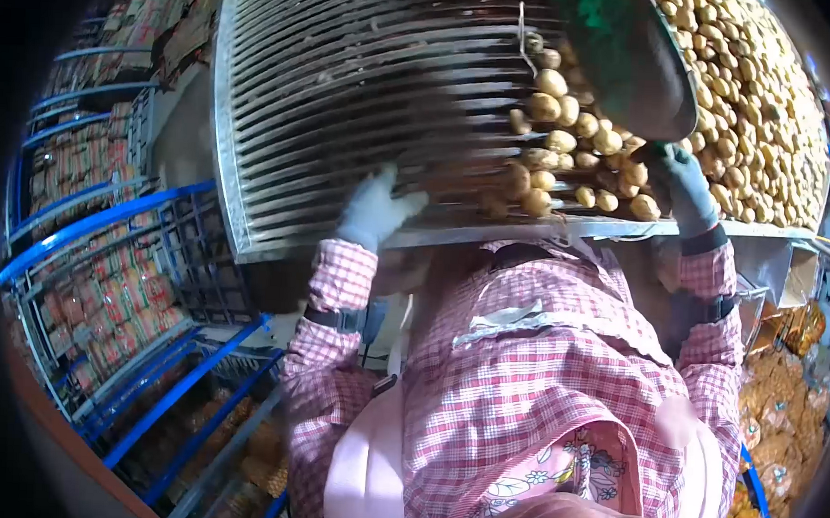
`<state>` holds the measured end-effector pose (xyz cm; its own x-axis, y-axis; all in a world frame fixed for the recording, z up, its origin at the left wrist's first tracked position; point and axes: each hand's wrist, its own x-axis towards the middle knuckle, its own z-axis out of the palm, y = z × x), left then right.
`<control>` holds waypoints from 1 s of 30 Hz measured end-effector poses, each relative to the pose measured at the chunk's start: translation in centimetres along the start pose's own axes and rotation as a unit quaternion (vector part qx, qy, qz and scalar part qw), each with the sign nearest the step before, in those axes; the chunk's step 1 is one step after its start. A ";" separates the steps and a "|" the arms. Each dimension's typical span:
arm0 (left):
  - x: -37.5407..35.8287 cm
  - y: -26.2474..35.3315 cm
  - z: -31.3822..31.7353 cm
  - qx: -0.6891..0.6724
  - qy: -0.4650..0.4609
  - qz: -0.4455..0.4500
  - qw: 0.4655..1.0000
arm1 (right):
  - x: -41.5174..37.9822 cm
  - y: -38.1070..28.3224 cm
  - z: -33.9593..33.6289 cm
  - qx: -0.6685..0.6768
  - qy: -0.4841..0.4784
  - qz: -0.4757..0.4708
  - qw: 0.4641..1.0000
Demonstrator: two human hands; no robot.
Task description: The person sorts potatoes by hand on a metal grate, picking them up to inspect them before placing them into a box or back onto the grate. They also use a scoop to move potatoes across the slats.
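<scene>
Potatoes (561,140) lie loose on a slatted metal rack (320,97), bunched at its right side. Over the bare slats, to the left of them, my left hand (380,207) wears a pale glove. Its fingers are spread, and it appears to hold nothing. My right hand (689,186), gloved too, is by the right end of the bunch. Its dark fingers curl inward beside a potato (634,173); whether they grip anything is hidden. Just above that hand is a blurred grey-and-green piece (640,79) with a rounded end, whose kind I cannot make out.
A large heap of potatoes (750,107) fills the right side. The metal front rim (611,229) runs between my body and the rack. At left stand blue-framed racks (110,232) with packed bags (107,310). Filled net bags (778,423) lie at lower right.
</scene>
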<state>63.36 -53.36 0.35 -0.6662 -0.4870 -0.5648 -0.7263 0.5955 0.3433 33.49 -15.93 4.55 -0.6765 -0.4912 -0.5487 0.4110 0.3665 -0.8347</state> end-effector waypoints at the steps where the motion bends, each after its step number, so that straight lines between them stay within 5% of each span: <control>1: 0.0 1.3 0.9 0.040 -0.050 0.002 0.998 | -1.4 -0.8 0.2 -0.005 -0.004 -0.017 1.000; 2: -0.2 2.7 1.8 0.017 -0.095 0.004 0.995 | -2.5 -0.9 0.0 -0.007 -0.006 -0.031 0.999; 8: 1.5 6.0 10.4 -0.075 0.167 0.029 0.983 | -3.6 -0.4 -5.6 -0.030 0.001 0.014 0.999; 12: 3.4 14.6 11.1 -0.250 0.255 0.118 0.927 | -2.8 0.7 -9.0 -0.036 -0.040 0.030 0.998; 17: 4.4 16.9 11.1 -0.583 0.223 0.146 0.768 | -1.1 1.5 -10.1 -0.015 -0.182 0.036 0.983; 19: 5.3 8.5 13.3 -0.827 0.183 0.159 0.508 | -1.4 0.9 -8.1 -0.044 -0.223 0.041 0.973; 20: 0.4 12.3 9.8 -0.588 0.304 0.066 0.747 | -1.6 1.9 -6.6 -0.017 -0.254 0.016 0.967; 22: -4.0 15.3 6.2 -0.627 0.296 -0.051 0.719 | -1.5 3.2 -2.9 -0.100 -0.294 -0.060 0.949; 24: -5.7 15.8 4.7 -0.651 0.280 -0.036 0.704 | -0.1 5.7 1.5 -0.221 -0.302 -0.188 0.908; 26: -6.2 16.1 3.3 -0.664 0.269 0.006 0.697 | -0.6 2.9 4.6 -0.370 -0.340 -0.182 0.845; 30: -4.6 11.6 2.0 -0.611 0.315 0.015 0.726 | -0.2 3.7 11.1 -0.381 -0.326 -0.231 0.834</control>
<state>58.38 -42.97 5.44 -0.3510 -0.9100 -0.2204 -0.0620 -0.2123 0.9752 41.94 -23.24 1.09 -0.0767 -0.9533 -0.2920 -0.4770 0.2923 -0.8289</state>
